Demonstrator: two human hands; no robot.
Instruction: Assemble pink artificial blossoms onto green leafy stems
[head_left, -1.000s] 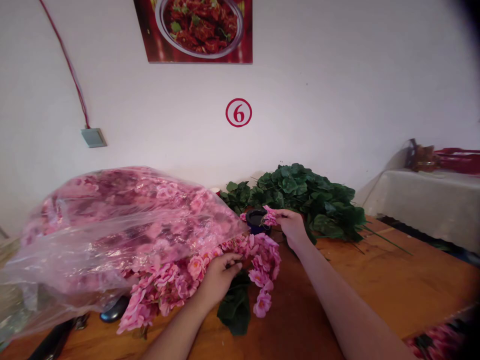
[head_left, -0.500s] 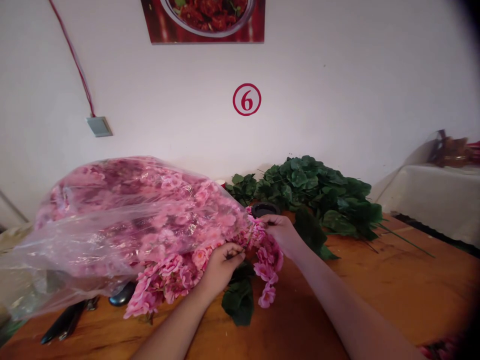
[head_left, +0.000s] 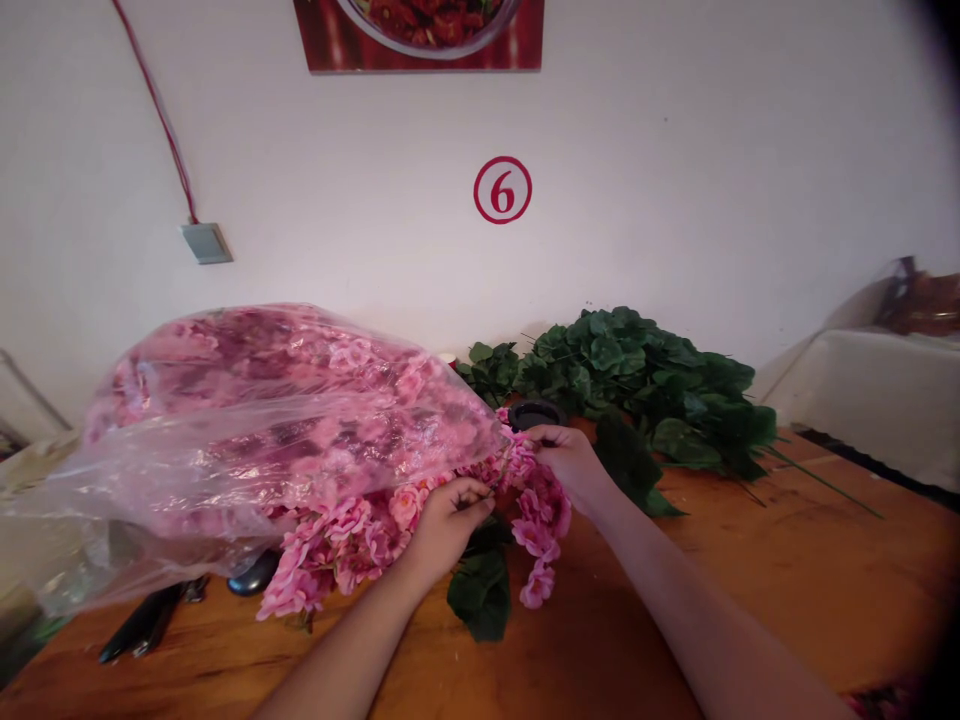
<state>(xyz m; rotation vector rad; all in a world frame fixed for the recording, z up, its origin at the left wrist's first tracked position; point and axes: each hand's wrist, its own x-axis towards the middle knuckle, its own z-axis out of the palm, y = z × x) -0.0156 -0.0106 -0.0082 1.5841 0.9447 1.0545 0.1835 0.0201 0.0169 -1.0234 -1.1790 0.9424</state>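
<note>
My left hand [head_left: 448, 525] is closed in a pinch on the thin stem of a pink artificial flower spray [head_left: 536, 535]. At the upper part of that same spray, my right hand [head_left: 566, 462] pinches among the blossoms, its fingertips partly hidden by petals. The spray's flowers hang down between and just below the two hands. Under the left fingertips lies a dark green artificial leaf [head_left: 480, 592], and I cannot tell whether it is joined to the stem. Loose pink flowers [head_left: 330, 555] spill out beside my left wrist.
A clear plastic bag [head_left: 285, 410] full of pink flowers covers the table's left side. Green leaf stems [head_left: 637, 375] are heaped at the back right, near a black round dish [head_left: 536, 413]. A black-handled tool [head_left: 142, 620] and a dark rounded object [head_left: 253, 574] lie front left.
The whole view has shifted slightly, so the scene sits a little further right and higher. Both hands keep their hold on the spray, with hardly any movement.
</note>
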